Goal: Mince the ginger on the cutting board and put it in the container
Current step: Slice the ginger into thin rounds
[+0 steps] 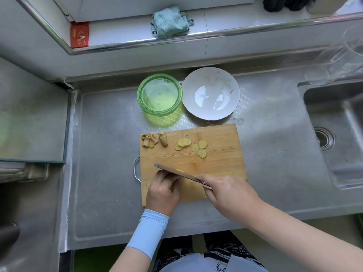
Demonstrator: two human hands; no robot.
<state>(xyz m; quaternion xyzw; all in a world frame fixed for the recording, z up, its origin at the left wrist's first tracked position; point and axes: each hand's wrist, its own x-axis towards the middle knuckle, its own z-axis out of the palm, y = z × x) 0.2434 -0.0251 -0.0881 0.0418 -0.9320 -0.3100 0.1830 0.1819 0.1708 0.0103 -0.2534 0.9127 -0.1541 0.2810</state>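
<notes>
Cutting board (220, 163): ginger slices (191, 147) scattered on the far half, knobbly ginger offcuts (155, 139) at the far left corner, both well apart from the hands.
Right hand (227, 193): grips knife (176, 172) over the near half.
Left hand (163, 191): fingers curled against the blade; whether it holds anything is hidden.
Green container (139, 99): just beyond the board.

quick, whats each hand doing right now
left hand: fingers curled beside the knife blade; whether they hold anything cannot be told.
right hand: closed round the knife handle.
</notes>
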